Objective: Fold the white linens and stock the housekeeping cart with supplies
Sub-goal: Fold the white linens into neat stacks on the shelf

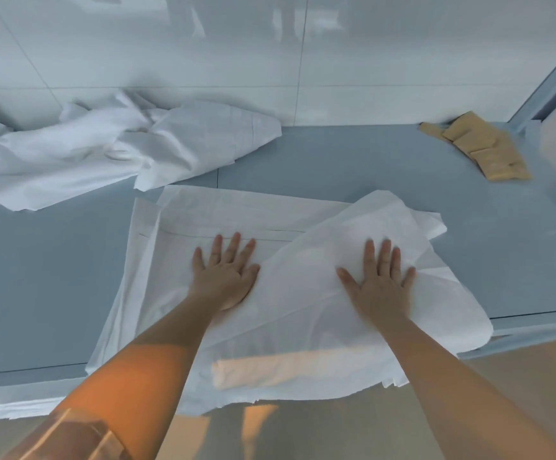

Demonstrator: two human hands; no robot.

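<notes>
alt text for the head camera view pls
Both hands, left hand and right hand, press flat on a white linen sheet spread over a blue-grey table. A crumpled white linen pile lies far left, tan folded cloths far right.

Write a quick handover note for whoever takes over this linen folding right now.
Left hand: open, flat on the white linen spread at the table's near edge.
Right hand: open, pressing the folded-over flap on its right side.
Crumpled linen: unfolded, back left on the blue table.
Tan cloths: back right corner.
Done: first fold started.
Left: finish this piece, fold the crumpled one, stock the cart, which is not in view.
</notes>
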